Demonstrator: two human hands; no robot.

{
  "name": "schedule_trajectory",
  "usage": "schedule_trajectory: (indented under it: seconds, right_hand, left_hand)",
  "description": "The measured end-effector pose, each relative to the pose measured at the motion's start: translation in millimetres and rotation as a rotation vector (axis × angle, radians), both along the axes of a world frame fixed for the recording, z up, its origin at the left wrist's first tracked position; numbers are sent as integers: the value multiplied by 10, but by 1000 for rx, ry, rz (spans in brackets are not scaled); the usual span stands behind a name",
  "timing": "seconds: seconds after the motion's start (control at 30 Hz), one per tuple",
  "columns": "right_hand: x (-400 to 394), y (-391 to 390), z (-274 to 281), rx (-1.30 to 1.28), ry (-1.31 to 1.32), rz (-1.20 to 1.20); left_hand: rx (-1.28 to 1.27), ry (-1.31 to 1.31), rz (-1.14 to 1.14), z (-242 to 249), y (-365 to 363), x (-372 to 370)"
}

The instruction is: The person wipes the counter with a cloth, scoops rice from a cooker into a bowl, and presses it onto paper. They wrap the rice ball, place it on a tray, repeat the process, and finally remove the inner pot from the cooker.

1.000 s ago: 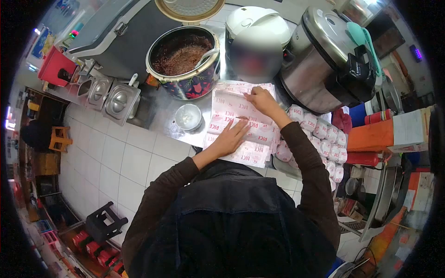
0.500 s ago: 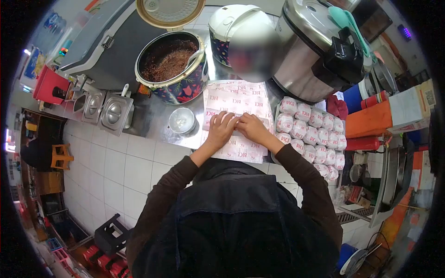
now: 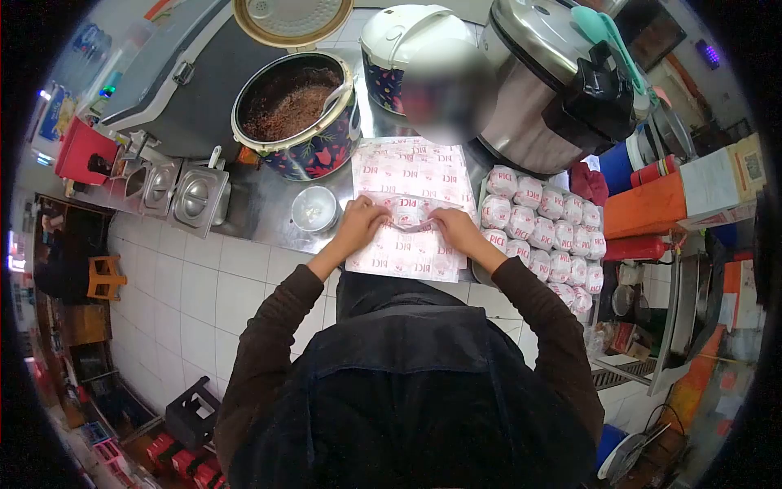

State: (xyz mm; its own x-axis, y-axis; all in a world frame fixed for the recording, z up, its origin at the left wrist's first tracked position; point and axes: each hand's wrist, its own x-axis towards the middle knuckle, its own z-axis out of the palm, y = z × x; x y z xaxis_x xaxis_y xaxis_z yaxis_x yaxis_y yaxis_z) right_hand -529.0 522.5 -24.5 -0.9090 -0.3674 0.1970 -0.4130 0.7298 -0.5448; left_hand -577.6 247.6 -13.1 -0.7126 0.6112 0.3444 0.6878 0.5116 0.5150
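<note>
A part-folded paper wrapper printed with red "RICE" lettering bulges in the middle; its contents are hidden. My left hand is closed on the wrapper's left end, fingers curled in toward the bulge. At the opposite end my right hand pinches the paper between thumb and fingers. Both hands rest over a stack of flat printed wrapping sheets. Right of the stack, a tray holds rows of wrapped round parcels with the same print. A small metal bowl stands left of the sheets.
Behind the bowl, an open floral rice cooker holds reddish-brown rice and a spoon. A closed white-lidded cooker and a large steel one stand at the back. Lidded metal containers are at left. The counter's front edge lies close to me.
My hands have spread apart from the middle of the folded paper to its two ends. The bulging printed top now shows between them. The view has shifted slightly.
</note>
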Motion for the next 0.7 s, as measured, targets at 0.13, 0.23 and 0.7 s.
schedule_trajectory:
  seconds: [0.13, 0.23, 0.7]
  right_hand:
    - [-219, -13, 131, 105, -271, -234]
    - [-443, -77, -47, 195, -161, -353]
    - [-227, -268, 203, 115, 148, -97]
  left_hand:
    - [-10, -174, 133, -213, 187, -238]
    - [-80, -92, 318, -679, 430, -454]
    - [309, -157, -136, -272, 257, -605]
